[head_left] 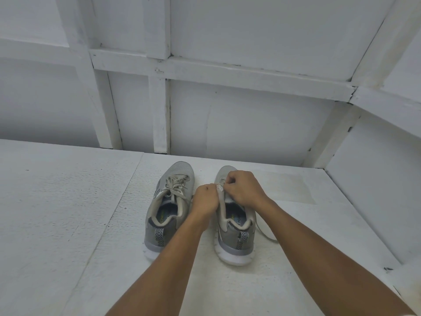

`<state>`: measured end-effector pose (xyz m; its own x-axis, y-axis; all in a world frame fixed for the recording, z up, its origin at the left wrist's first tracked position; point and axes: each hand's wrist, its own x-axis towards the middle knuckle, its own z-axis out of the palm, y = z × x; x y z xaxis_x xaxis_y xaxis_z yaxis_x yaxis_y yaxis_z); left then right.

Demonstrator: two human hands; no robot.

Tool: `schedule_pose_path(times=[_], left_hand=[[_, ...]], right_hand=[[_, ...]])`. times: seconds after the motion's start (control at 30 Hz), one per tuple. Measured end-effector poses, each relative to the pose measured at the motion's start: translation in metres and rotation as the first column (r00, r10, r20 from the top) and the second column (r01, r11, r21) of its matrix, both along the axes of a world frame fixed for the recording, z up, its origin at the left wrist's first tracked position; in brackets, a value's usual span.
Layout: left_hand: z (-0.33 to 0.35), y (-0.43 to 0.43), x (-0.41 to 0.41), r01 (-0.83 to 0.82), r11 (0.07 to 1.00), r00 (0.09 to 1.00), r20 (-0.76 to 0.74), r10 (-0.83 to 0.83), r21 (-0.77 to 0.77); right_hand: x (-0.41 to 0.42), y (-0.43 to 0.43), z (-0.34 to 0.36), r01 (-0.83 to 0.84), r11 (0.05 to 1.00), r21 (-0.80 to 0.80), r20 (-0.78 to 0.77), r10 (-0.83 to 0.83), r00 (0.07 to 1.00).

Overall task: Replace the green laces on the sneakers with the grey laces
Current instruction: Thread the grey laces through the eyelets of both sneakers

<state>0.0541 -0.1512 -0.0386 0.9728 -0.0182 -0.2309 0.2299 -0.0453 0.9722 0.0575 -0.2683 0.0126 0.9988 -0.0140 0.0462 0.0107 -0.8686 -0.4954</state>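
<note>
Two grey sneakers stand side by side on the white surface, toes pointing away from me. The left sneaker (169, 208) is laced with a pale grey lace tied over its tongue. Over the tongue of the right sneaker (234, 236), my left hand (205, 199) and my right hand (243, 188) meet, both pinching a pale grey lace (220, 186) between fingertips. A loose length of that lace (265, 233) trails on the surface to the right of the shoe. My hands hide the right shoe's eyelets. No green lace is visible.
The shoes sit on a white foam-like surface (68, 213) with a seam running diagonally at the left. A white panelled wall (250, 115) rises just behind the toes, and another wall (376, 190) closes in at the right.
</note>
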Motion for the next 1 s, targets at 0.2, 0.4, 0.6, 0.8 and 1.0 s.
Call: schedule_pose_path(times=[0.2, 0.4, 0.6, 0.8, 1.0], left_hand=[[0.011, -0.002, 0.012, -0.024, 0.994, 0.979, -0.201, 0.003, -0.106], [0.025, -0.003, 0.033, -0.031, 0.999, 0.988, -0.151, 0.029, -0.012], [0.130, 0.075, 0.064, -0.385, 0.617, 0.882, -0.076, 0.465, -0.687], [0.150, 0.074, 0.057, -0.174, 0.985, 0.920, 0.360, 0.156, 0.019], [0.066, 0.014, 0.031, 0.361, 0.276, 0.821, -0.163, -0.548, 0.891]], right_hand=[[-0.001, -0.001, -0.001, 0.018, 0.997, -0.081, 0.000, -0.018, 1.000], [-0.006, -0.013, -0.004, 0.061, 0.995, -0.078, 0.046, -0.057, 0.997], [-0.042, -0.041, -0.013, 0.148, 0.957, 0.250, 0.101, -0.178, 0.979], [-0.059, -0.045, -0.019, 0.237, 0.860, 0.453, 0.024, -0.278, 0.960], [-0.062, -0.040, -0.018, 0.221, 0.849, 0.481, 0.028, -0.267, 0.963]])
